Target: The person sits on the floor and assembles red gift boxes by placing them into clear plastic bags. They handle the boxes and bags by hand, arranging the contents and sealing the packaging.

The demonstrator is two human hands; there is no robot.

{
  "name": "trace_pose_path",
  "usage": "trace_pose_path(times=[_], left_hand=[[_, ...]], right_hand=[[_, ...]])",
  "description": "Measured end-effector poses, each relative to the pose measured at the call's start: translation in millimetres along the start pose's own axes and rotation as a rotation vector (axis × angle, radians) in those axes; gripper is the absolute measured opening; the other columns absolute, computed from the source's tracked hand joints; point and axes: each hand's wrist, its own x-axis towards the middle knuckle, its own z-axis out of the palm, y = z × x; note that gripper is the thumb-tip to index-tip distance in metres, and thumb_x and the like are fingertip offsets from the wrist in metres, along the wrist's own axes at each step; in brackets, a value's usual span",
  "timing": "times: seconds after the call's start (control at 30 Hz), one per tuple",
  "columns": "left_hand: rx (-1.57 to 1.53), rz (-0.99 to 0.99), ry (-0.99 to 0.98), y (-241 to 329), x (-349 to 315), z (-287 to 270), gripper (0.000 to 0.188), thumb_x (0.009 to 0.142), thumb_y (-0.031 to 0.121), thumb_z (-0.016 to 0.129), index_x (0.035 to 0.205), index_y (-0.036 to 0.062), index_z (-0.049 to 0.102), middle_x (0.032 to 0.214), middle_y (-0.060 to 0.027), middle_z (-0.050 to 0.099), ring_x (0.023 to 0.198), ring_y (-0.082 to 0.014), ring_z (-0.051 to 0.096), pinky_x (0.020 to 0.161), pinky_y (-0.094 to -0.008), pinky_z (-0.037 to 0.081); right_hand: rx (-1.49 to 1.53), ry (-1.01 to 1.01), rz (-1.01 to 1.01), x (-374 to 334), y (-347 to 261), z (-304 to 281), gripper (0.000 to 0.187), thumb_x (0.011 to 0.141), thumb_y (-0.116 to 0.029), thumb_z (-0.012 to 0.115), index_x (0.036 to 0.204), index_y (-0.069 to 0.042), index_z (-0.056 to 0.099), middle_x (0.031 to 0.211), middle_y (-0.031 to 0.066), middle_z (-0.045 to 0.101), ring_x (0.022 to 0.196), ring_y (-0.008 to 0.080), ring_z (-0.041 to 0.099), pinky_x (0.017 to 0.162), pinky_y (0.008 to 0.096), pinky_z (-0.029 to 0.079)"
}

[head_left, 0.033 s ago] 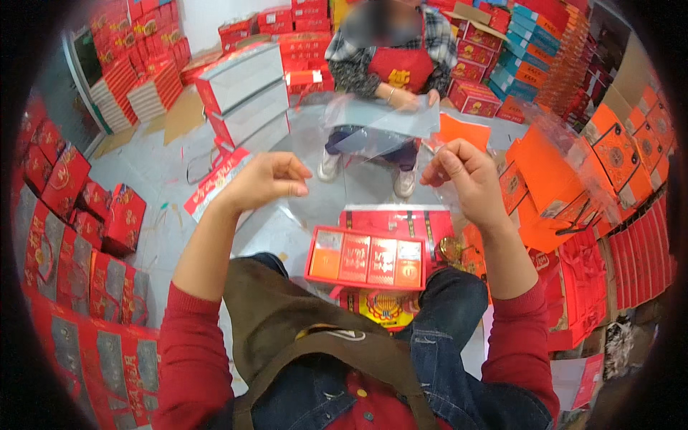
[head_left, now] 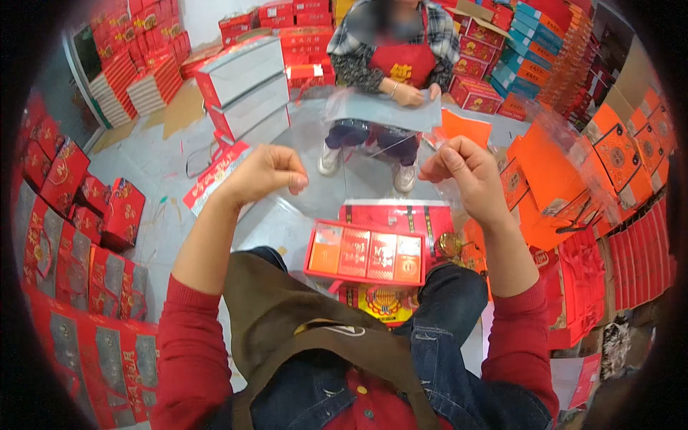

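Note:
My left hand (head_left: 269,172) is raised with thumb and fingers pinched together, at one side of a see-through plastic sheet (head_left: 376,143). At the other side, my right hand (head_left: 466,172) pinches too, its fingers curled. The sheet's outline is faint, and the floor and the other person's legs show through it. Below the hands, an open red gift box (head_left: 309,247) lies by my knees, packed with several orange and red packets (head_left: 355,254). A red printed box or bag (head_left: 398,213) is just beyond it, and a yellow-and-red printed piece (head_left: 383,304) shows beneath.
Opposite me sits a co-worker in a red apron (head_left: 405,64), hands on a pale sheet. White-sided boxes (head_left: 247,79) are stacked ahead to the left. Orange boxes (head_left: 548,168) crowd the right, red gift boxes (head_left: 93,344) the left. A gold round object (head_left: 449,245) is beside my knee.
My left hand's fingers have closed slightly and shifted a little. The right hand stays almost in place, and the gift box has not visibly moved.

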Motion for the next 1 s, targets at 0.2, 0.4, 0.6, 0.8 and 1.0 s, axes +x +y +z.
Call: trace_pose_path(times=[0.2,0.4,0.6,0.8,1.0], left_hand=[[-0.111,-0.047,-0.201,17,3,-5,0.013,0.081,0.011,0.064,0.079,-0.0018,0.060,0.065,-0.0045,0.059,0.056,-0.0107,0.055,0.055,-0.0246,0.045],[0.079,-0.136,-0.202,28,20,-5,0.026,0.091,0.023,0.051,0.088,-0.0019,0.058,0.052,-0.0025,0.050,0.041,-0.0093,0.045,0.041,-0.0228,0.037],[0.432,-0.101,-0.083,-33,7,15,0.038,0.091,0.039,0.048,0.117,0.0116,0.047,0.078,-0.0075,0.055,0.058,-0.0143,0.052,0.057,-0.0300,0.043],[0.276,-0.154,-0.158,-67,-15,28,0.039,0.091,0.039,0.049,0.120,0.0135,0.049,0.084,-0.0087,0.057,0.080,-0.0196,0.054,0.074,-0.0345,0.044],[0.502,-0.095,-0.409,-80,-13,42,0.079,0.074,0.051,0.067,0.139,0.0209,0.033,0.087,-0.0098,0.054,0.082,-0.0224,0.055,0.075,-0.0337,0.042]], right_hand=[[0.352,-0.152,0.042,7,0,-8,0.051,0.085,-0.019,0.060,0.125,-0.001,0.036,0.105,0.0178,0.058,0.077,0.0195,0.062,0.073,0.0299,0.051],[0.271,-0.089,0.112,4,6,-3,0.050,0.084,-0.009,0.059,0.129,0.000,0.039,0.088,0.0096,0.057,0.065,0.0130,0.056,0.059,0.0251,0.048],[0.165,-0.058,0.337,-33,50,-15,0.033,0.088,-0.006,0.050,0.120,0.002,0.051,0.081,0.0050,0.056,0.065,0.0104,0.053,0.059,0.0247,0.046],[0.102,-0.062,0.440,-60,75,-20,0.039,0.084,-0.006,0.057,0.123,0.000,0.050,0.081,0.0005,0.056,0.072,0.0078,0.051,0.068,0.0208,0.042],[-0.198,-0.094,0.415,-70,84,-19,0.060,0.072,-0.003,0.068,0.128,-0.003,0.046,0.117,0.0027,0.051,0.096,0.0101,0.052,0.084,0.0240,0.043]])
